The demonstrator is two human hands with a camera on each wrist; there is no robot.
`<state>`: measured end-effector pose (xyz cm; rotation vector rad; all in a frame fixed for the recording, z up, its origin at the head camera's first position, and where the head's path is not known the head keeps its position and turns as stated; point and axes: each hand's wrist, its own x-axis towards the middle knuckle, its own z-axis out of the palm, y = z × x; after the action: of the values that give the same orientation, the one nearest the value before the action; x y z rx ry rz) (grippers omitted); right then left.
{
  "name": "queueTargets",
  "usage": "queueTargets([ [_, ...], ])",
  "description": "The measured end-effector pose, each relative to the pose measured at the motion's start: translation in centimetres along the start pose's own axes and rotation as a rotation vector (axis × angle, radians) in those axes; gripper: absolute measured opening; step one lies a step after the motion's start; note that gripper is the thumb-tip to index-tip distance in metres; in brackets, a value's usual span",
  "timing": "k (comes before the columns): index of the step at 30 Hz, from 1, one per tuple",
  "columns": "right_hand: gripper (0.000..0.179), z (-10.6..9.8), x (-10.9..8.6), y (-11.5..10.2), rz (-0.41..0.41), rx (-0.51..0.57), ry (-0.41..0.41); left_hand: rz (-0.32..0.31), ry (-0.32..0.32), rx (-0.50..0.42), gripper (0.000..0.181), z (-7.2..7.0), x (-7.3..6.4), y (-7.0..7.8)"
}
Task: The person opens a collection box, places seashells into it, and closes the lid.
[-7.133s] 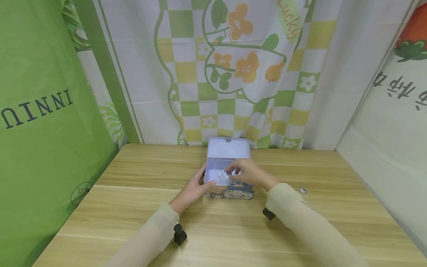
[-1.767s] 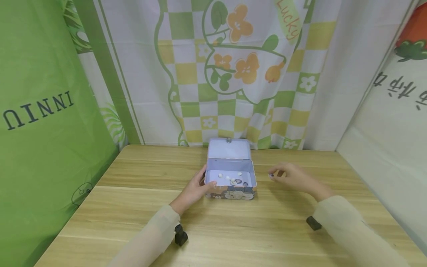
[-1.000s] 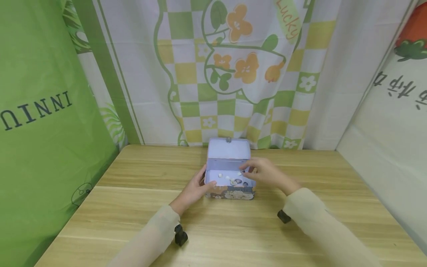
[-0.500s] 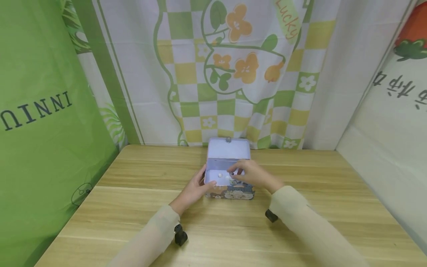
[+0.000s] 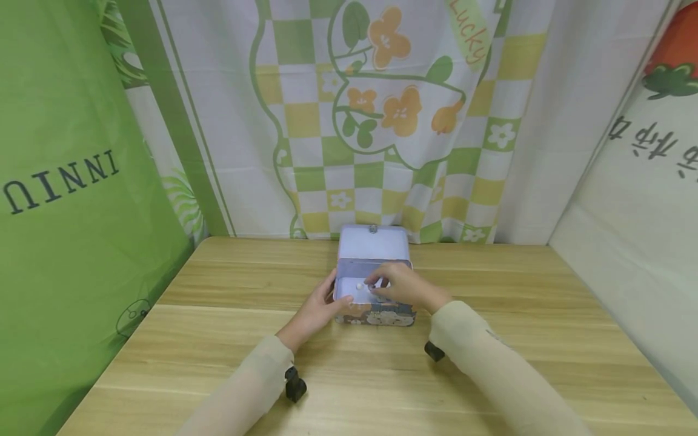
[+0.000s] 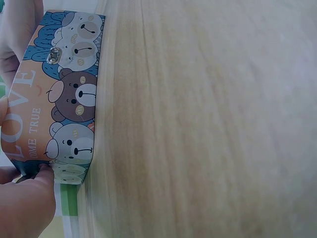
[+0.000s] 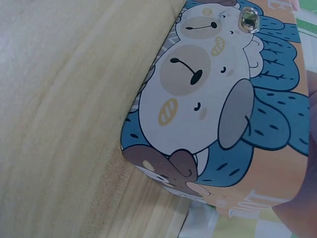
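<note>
An open tin box (image 5: 382,314) with cartoon bears and a pale lilac inside stands on the table; its front also fills much of the right wrist view. My left hand (image 5: 318,307) grips the box's left side, thumb over the front rim. In the left wrist view, that thumb (image 6: 34,196) presses on the box's end. My right hand (image 5: 402,286) is over the box opening and pinches a small dark shell-like piece (image 5: 372,287) between thumb and fingers. A small white shell-like piece (image 5: 360,286) lies on the box floor; my right hand hides the other pieces inside.
The box's lid (image 5: 374,243) stands raised at the back, its metal clasp (image 5: 373,228) on top, close to the patterned curtain (image 5: 340,175). A wooden table (image 5: 262,278) spreads around the box. A green cloth (image 5: 82,260) hangs on the left.
My right hand has brought a small piece from the table right of the box leftward over its opening. A piece seen earliest on the table is gone from there. My left hand stays put.
</note>
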<state>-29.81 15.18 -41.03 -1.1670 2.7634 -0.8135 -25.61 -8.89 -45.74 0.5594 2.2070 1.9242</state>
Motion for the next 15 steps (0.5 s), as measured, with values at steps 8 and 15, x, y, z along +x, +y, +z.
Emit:
queueTargets([
  [8,0.024,0.02,0.0,0.28,0.029,0.038,0.007,-0.001,0.005,0.003,0.081,0.01,-0.07,0.11],
  [15,0.022,-0.65,-0.89,0.71,0.044,0.03,0.077,-0.005,0.019,0.018,0.08,0.14,-0.03,0.34],
])
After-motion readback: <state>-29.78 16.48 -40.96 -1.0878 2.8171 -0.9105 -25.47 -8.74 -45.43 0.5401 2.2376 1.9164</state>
